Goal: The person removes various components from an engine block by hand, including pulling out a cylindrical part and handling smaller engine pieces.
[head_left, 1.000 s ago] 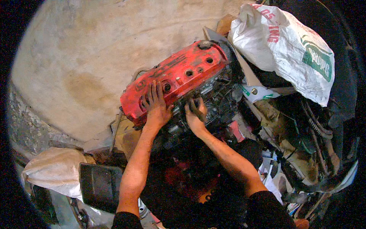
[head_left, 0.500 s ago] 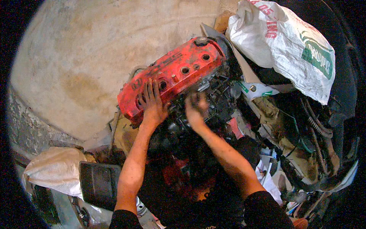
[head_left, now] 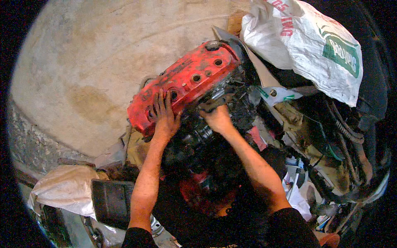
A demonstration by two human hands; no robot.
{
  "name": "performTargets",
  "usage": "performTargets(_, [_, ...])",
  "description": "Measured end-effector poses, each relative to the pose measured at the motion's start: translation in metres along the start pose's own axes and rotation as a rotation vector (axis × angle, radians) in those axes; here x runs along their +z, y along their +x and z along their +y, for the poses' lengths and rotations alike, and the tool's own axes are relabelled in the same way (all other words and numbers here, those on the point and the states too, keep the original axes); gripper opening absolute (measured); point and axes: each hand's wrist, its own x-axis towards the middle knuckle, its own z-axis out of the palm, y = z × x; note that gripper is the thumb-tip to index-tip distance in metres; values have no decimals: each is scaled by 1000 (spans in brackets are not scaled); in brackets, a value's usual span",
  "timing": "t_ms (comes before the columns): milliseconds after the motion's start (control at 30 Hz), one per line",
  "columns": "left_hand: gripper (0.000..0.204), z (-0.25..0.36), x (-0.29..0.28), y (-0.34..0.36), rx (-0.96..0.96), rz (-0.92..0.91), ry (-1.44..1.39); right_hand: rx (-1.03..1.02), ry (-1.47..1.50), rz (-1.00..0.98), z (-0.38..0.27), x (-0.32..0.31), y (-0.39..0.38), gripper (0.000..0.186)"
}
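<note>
A red valve cover (head_left: 194,78) tops a dirty black engine block (head_left: 215,136) lying on its side on a concrete floor (head_left: 91,70). My left hand (head_left: 165,113) lies flat on the lower end of the red cover, fingers spread. My right hand (head_left: 217,115) is curled around a dark part at the seam where the cover meets the block, just right of the left hand. What exactly it grips is hidden by the fingers and grime.
A large white woven sack (head_left: 306,41) rests at the upper right over hoses and scrap. A smaller pale sack (head_left: 66,190) and a dark rectangular box (head_left: 109,200) lie at the lower left. White plastic scraps (head_left: 297,186) sit right of my forearm.
The engine and cover have shifted slightly in view. My right hand moved up from the block's side to the cover's edge and closed there. The left hand stayed flat on the cover.
</note>
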Motion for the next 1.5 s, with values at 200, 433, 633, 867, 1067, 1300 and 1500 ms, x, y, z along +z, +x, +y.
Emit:
performTargets(200, [85, 6, -9, 1, -57, -45, -31, 28, -286, -51, -6, -38, 8, 36])
performTargets(433, [86, 3, 2, 1, -72, -19, 36, -433, -506, -57, 10, 17, -9, 29])
performTargets(633, [86, 10, -8, 4, -88, -65, 0, -504, -534, 131, 56, 28, -12, 39])
performTargets(867, [84, 5, -9, 0, -83, -73, -2, -501, -501, 136, 56, 27, -13, 45])
performTargets(1067, [82, 0, 10, 1, -66, 13, 40, -323, -329, -16, 50, 40, -13, 44])
performTargets(1300, [89, 8, -10, 4, -51, -67, 34, -413, -169, 167, 58, 36, -6, 31])
performTargets(1500, [91, -3, -3, 4, -62, -43, 39, -175, -127, 198, 32, 49, -19, 20])
